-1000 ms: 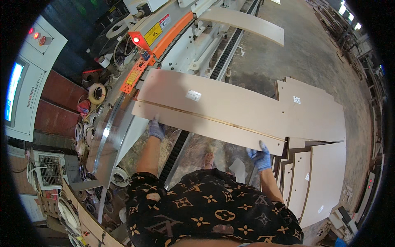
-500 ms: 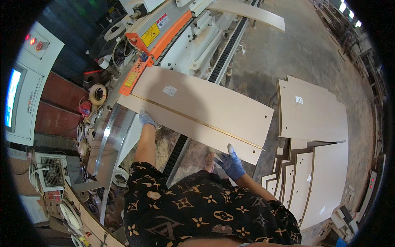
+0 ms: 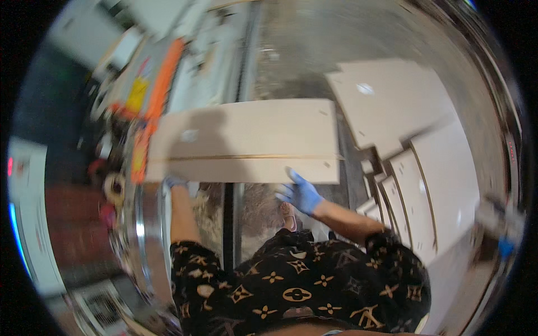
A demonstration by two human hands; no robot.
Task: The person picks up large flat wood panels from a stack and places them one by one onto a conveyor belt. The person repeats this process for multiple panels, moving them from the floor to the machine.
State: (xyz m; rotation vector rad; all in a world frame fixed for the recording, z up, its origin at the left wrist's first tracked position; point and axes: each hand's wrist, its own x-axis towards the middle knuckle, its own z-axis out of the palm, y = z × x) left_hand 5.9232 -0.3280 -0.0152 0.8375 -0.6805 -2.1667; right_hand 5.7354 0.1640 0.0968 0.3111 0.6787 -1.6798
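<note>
While the pale panel (image 3: 274, 126) lies mid-frame, seemingly not past the orange guard (image 3: 140, 154), the right hand (image 3: 301, 194) spreads fingers wide at its edge; the left hand (image 3: 177, 182) blurs, grip unclear; other panels (image 3: 398, 109) lie untouched at right.

motion blur | dark shadow on panel (image 3: 263, 131) | glare on metal strip (image 3: 140, 227) | edges bent, corners black

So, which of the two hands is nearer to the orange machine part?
The left hand, at the near edge of the pale panel, close to the orange part; the right hand is by the same edge, farther right.
</note>
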